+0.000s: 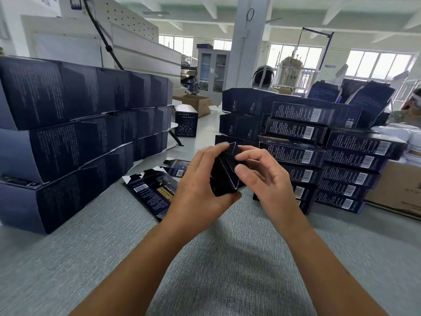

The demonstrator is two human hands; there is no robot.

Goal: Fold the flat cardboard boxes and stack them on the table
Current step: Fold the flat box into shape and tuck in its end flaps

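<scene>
I have the box (pixel 224 176) up off the counter (pixel 227 258), over its middle, held between both hands. It is dark and partly formed, with 1 end turned toward me and a white-edged flap standing at the top.

My left hand (pixel 200 179) grips the box from its left side. Its fingers (pixel 218 147) curl over the top and the thumb is tucked under the bottom corner. My right hand (pixel 266 181) comes in from the other side. Its fingers (pixel 245 156) are curled, with the index tip and thumb pinching the box at the flap, and the other 3 fingers bent loosely behind.

Flat boxes (pixel 150 190) lie on the counter just left of my left hand, partly hidden under the wrist. They lie printed side up, with a barcode and white tabs showing.

Along the left edge stands the left stack (pixel 68 133) of folded boxes. It is 3 tiers high and runs toward the far edge. At the far right the right stack (pixel 319 156) is piled in several uneven tiers with the barcode ends facing me. Its nearest boxes sit just behind my right hand.

Between the 2 stacks, near the far edge, a single box (pixel 185 120) stands upright. A brown carton (pixel 196 103) sits open behind it. A person's head (pixel 263 76) shows beyond the right stack, next to a white pillar (pixel 248 42).
</scene>
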